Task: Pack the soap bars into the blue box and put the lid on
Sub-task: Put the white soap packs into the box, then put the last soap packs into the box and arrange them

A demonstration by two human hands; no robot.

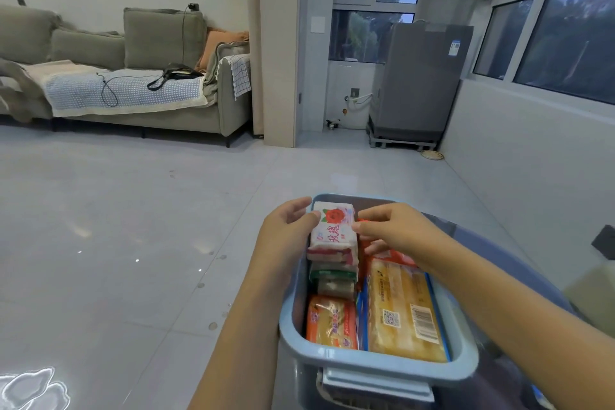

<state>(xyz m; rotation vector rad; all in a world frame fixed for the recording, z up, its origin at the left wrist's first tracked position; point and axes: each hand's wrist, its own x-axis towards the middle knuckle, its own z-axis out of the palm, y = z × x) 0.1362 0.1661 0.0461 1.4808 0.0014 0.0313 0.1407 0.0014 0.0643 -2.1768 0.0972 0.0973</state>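
Down through the head camera we saw the blue box (376, 368) standing open in front of us, its far end under both our hands. Our left hand (289, 236) curled its fingers (301, 206) against the left side of a white rose-printed soap bar (332, 231), and our right hand (396, 231) pinched the bar's right edge with bent fingertips (361, 228); so both were clamped on the same bar. That bar sat on top of a stack at the box's far left, above a green-wrapped bar (332, 275). Nearer us lay an orange soap bar (331, 323) and, beside it, a large yellow soap pack (404, 313), both inside the box. No lid showed anywhere.

We judged the wrapped bar to be stiff and fairly light, its glossy wrapper somewhat slippery, so holding it by the two long sides seemed the surest grip. Pressing it down level would probably be needed, since it rode about as high as the rim.
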